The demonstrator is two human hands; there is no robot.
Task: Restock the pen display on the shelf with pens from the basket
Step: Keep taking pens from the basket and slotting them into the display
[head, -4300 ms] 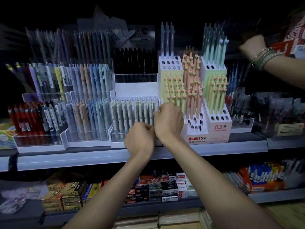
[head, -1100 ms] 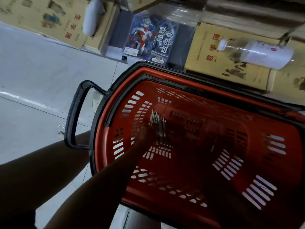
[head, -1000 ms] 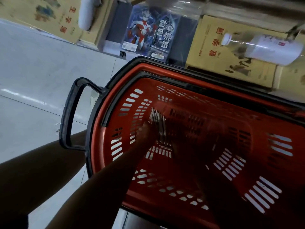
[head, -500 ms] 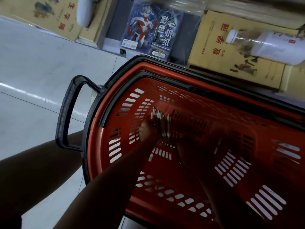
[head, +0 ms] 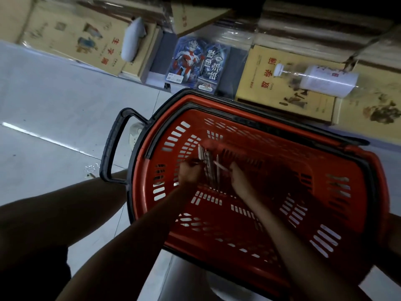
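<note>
Grey floor (head: 54, 109) lies under it all; pale pens (head: 207, 170) are bunched on the bottom of the red basket (head: 338, 216), the left hand (head: 190, 173) curled round a few, the right hand (head: 238, 175) pinching one slanted pen beside it. Gathering looks to be the step, and next a firm bundle must be lifted clear to the shelf display, not in view. Moments ago both hands worked at that display; now both are in the basket.
</note>
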